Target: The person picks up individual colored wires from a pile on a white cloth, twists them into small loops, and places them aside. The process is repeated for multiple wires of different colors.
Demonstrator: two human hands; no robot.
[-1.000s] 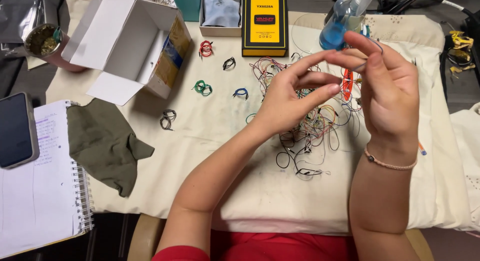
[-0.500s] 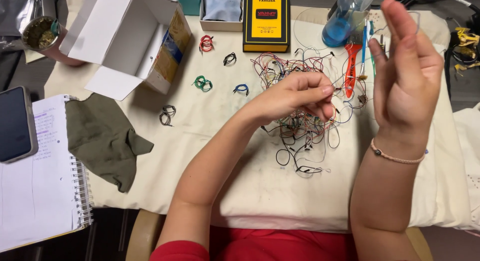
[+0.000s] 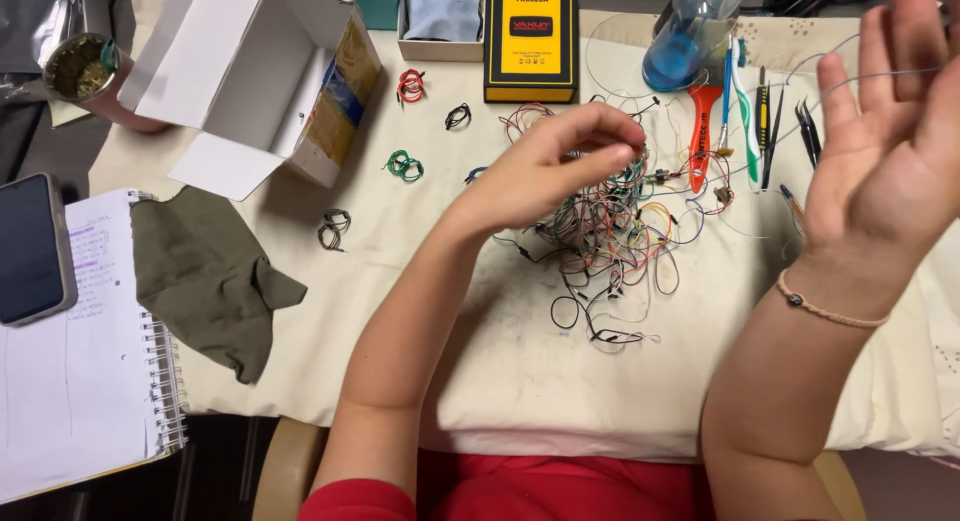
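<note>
The left hand (image 3: 555,171) pinches its fingers into the tangled heap of thin multicoloured wires (image 3: 610,231) lying mid-surface on the cream cloth (image 3: 480,361). The right hand (image 3: 885,171), fingers spread open, lifts one fine grey strand (image 3: 850,79). Untangling seems underway; freeing it calls for a gentle, steady pull.

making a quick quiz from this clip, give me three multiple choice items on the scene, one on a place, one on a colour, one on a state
1. Where does the phone lie?
A. on the notebook
B. in the box
C. on the wire tangle

2. What colour is the folded cloth?
A. red
B. olive green
C. yellow

3. How is the cardboard box?
A. taped shut
B. crushed flat
C. open, on its side

Answers: 1 A, it overlaps the notebook's left edge; 2 B, dull green against the pale table cover; 3 C, flaps spread, white inside showing.
</note>
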